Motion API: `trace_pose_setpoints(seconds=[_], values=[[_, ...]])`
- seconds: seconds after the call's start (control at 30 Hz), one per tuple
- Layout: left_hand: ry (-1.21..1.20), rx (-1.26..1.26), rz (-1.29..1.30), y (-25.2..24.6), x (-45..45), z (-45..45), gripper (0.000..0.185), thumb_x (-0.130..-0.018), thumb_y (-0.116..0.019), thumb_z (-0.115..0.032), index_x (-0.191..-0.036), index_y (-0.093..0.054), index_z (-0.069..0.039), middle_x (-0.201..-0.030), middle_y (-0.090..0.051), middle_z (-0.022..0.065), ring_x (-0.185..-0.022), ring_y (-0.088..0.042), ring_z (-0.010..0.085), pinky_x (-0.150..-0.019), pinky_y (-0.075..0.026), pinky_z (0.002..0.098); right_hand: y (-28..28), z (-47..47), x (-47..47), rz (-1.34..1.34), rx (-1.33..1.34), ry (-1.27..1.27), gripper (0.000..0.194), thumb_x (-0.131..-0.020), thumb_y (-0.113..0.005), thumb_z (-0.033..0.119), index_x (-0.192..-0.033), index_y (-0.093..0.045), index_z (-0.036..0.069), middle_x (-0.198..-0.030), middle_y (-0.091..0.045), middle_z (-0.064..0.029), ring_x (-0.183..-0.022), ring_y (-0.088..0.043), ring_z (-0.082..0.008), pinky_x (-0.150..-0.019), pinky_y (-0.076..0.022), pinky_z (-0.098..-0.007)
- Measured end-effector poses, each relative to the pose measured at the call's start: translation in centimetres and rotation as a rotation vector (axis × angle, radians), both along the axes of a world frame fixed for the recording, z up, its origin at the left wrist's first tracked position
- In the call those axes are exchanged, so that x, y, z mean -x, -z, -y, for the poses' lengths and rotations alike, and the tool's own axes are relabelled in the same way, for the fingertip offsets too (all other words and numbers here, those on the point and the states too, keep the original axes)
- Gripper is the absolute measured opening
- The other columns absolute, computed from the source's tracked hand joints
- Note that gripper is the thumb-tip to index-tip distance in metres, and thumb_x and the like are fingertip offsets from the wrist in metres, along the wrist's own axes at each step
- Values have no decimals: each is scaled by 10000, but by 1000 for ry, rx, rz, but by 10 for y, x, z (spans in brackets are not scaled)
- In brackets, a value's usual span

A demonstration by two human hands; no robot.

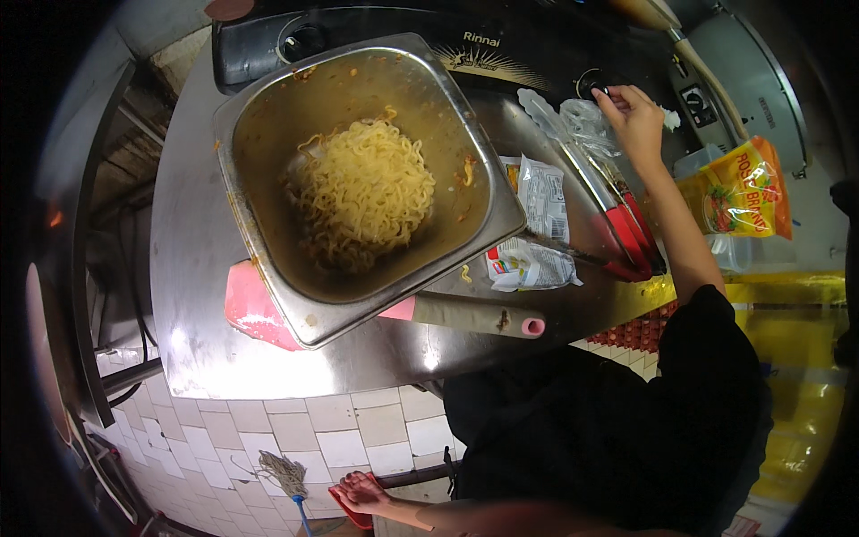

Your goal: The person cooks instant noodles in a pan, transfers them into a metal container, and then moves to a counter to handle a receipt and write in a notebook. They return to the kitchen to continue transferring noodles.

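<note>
My right hand (631, 117) reaches to the Rinnai gas stove (396, 50), its fingertips around a black control knob (592, 87). My left hand (362, 493) hangs low at the bottom of the view, fingers loosely bent, over a red object (354, 513) that I cannot identify. Nothing shows in that hand. A deep stainless steel pan (463, 248) on the steel counter (194, 221) holds cooked curly noodles (369, 191), with sauce bits on its walls. Partly under the pan lies a pink-bladed spatula (258, 302) with a grey handle (470, 315).
Opened foil packets (537, 228), red-handled tongs (627, 235) and a crumpled clear plastic bag (590, 124) lie right of the pan. Farther right stands a yellow-orange pouch (745, 191) beside plastic containers (728, 252). A mop (283, 473) stands on the tiled floor, near red egg trays (634, 329).
</note>
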State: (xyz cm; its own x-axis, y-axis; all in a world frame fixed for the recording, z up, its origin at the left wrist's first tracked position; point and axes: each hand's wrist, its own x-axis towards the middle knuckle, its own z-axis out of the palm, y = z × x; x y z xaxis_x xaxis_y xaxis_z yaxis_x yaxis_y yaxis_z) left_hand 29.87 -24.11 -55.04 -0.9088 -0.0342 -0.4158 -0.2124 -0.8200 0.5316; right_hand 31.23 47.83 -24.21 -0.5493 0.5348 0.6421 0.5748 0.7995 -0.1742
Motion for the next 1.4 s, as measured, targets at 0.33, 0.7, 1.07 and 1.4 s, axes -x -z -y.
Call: trace_pose_setpoints(seconds=[0.33, 0.7, 1.07, 1.4], values=[[71, 49, 133, -15, 6, -1, 145, -876, -512, -172, -922, -540, -37, -835, -585, 69, -825, -566, 200, -795, -477, 338, 2, 1, 1, -54, 56, 60, 222, -750, -726, 177, -786, -653, -30, -683, -627, -92, -592, -607, -121, -576, -488, -235], [50, 137, 114, -19, 1, -12, 208, -860, -527, -180, -1022, -532, -51, -824, -586, 70, -811, -560, 206, -815, -462, 356, 10, -4, 1, -111, 88, 139, 267, -747, -739, 213, -785, -659, -39, -648, -628, -89, -593, -591, -100, -584, -480, -223], [93, 91, 55, -24, -5, -5, 202, -850, -542, -184, -1003, -520, -53, -791, -520, 35, -811, -530, 184, -815, -446, 334, 3, 1, 3, -31, 35, 17, 212, -752, -718, 126, -924, -666, 14, -814, -647, -110, -696, -629, -143, -642, -493, -251], [72, 78, 120, -20, -5, -19, 124, -857, -531, -140, -951, -506, -63, -735, -486, 29, -756, -498, 173, -809, -447, 327, -8, 7, 6, 193, -223, -84, 186, -761, -699, 113, -917, -663, 18, -823, -642, -103, -691, -630, -192, -643, -496, -274]])
